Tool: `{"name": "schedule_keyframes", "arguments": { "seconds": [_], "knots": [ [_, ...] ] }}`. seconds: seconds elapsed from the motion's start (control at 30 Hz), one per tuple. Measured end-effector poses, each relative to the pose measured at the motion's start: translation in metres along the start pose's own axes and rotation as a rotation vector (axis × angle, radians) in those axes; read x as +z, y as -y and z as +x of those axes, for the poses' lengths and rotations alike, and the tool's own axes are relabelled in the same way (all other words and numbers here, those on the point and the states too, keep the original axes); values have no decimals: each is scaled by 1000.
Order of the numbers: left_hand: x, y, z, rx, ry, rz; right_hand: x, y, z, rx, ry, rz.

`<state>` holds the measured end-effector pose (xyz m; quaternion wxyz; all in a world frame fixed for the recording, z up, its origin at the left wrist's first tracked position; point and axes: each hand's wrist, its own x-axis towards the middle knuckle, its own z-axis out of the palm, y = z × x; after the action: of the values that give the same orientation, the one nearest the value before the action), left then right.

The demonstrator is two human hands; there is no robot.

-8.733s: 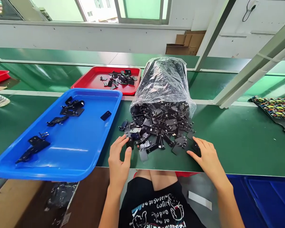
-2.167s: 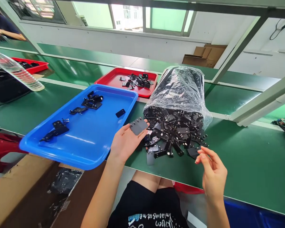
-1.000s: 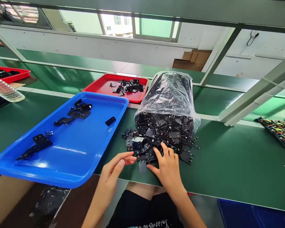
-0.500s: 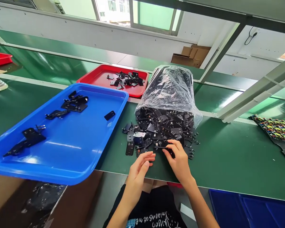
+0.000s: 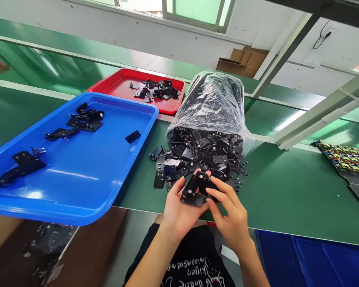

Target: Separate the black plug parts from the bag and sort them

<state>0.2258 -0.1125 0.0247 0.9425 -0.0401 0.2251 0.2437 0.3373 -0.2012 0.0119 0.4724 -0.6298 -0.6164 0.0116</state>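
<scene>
My left hand [image 5: 181, 213] is turned palm up and cradles a few small black plastic plates [image 5: 193, 197], with its thumb at their left side. Small pale metal contacts show on the pieces. My right hand [image 5: 231, 207] grips a black piece from the right, its fingertips closed against it just above my left palm. Just beyond both hands lies a pile of similar black plastic pieces [image 5: 203, 149], some with thin pins. They spill from the mouth of a clear plastic bag [image 5: 215, 103]. How many pieces my hands hold is hidden by overlap.
A blue tray [image 5: 77, 167] on the left carries several black pieces. Behind it a red tray [image 5: 110, 85] has more. On the green table [image 5: 287, 195], bundles of coloured parts [image 5: 347, 161] lie at the far right. A slanted white post [image 5: 311, 113] rises behind.
My right hand has lifted a black piece from the pile's near edge. My left hand has turned palm up beneath it, and both hands now meet around black pieces. The view has tilted slightly downward.
</scene>
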Motion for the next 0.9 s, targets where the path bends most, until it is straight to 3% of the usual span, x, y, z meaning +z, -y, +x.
{"name": "schedule_keyframes", "arguments": {
  "seconds": [0.2,0.33,0.4,0.6,0.8,0.9],
  "knots": [
    [-2,10,0,5,6,-15,2,-5,-10,394,-240,272],
    [-1,13,-1,23,18,-18,4,-6,-9,526,-379,549],
    [-1,14,-2,42,17,-10,3,-5,-8,561,-348,629],
    [1,14,-1,101,-31,14,-1,5,-12,501,14,525],
    [3,14,-2,36,-64,57,-16,-5,4,504,-29,363],
    [2,14,-3,-19,-54,80,-31,-13,21,396,56,197]
  ]
}}
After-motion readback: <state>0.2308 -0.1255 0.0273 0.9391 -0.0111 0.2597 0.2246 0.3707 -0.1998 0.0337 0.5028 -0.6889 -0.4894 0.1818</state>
